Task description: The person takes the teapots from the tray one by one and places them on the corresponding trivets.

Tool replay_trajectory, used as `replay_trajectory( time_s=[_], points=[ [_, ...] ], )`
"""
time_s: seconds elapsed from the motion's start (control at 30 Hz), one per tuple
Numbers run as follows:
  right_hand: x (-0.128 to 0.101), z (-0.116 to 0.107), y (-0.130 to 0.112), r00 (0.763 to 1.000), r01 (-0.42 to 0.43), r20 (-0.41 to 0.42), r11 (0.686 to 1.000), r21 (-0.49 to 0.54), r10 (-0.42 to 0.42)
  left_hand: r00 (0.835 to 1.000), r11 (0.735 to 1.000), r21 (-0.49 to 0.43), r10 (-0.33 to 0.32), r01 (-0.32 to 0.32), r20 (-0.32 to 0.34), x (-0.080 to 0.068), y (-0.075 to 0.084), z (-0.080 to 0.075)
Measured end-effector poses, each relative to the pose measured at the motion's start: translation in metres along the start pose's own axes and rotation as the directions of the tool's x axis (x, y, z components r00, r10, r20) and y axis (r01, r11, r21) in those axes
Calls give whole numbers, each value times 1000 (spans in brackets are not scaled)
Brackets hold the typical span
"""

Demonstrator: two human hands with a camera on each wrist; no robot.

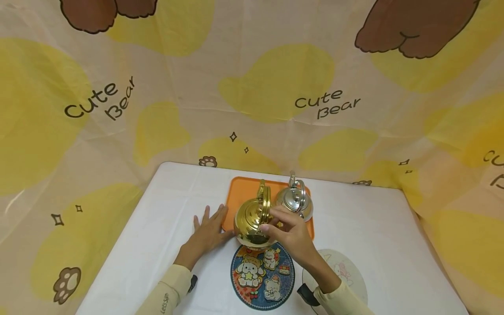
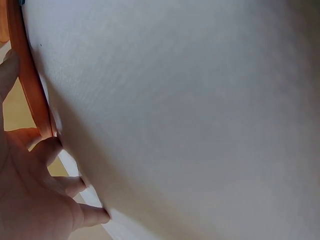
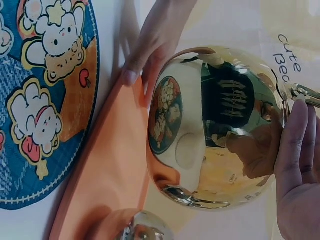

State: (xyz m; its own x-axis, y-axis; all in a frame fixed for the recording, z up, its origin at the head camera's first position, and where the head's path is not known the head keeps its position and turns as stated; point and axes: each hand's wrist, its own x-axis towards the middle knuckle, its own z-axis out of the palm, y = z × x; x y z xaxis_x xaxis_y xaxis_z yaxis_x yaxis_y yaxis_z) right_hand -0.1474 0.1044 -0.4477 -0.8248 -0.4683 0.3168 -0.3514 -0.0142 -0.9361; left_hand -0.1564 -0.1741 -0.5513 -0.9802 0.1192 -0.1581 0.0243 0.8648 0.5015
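Pinches fore-and-aft handle (image 1: 267, 197) of gold kettle (image 1: 247, 221) from right side with right hand (image 1: 294, 232); spreads left hand (image 1: 209, 232) at orange tray (image 1: 237, 197) edge.

Setting: tabletop station screened off by hanging sheets, domestic in character; the type of building beyond cannot be told. Evidence: one beige-and-yellow printed sheet backdrop (image 1: 267, 87) with brown bears and "Cute Bear" lettering, creased, enclosing the back and sides; one white round-cornered table (image 1: 393, 236); household ware, namely one shiny gold metal kettle (image 1: 249, 218), one silver metal kettle (image 1: 294, 199), one orange rectangular tray (image 1: 238, 197), one round blue cartoon-animal mat (image 1: 261, 280).
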Motion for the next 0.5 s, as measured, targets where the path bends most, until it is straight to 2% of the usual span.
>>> replay_trajectory(
  time_s=[0.5],
  points=[
    [-17, -2, -7, 999, 52, 12, 998, -18, -52, 1000, 1000, 15, 3, -3, -1, 0, 0, 0]
  ],
)
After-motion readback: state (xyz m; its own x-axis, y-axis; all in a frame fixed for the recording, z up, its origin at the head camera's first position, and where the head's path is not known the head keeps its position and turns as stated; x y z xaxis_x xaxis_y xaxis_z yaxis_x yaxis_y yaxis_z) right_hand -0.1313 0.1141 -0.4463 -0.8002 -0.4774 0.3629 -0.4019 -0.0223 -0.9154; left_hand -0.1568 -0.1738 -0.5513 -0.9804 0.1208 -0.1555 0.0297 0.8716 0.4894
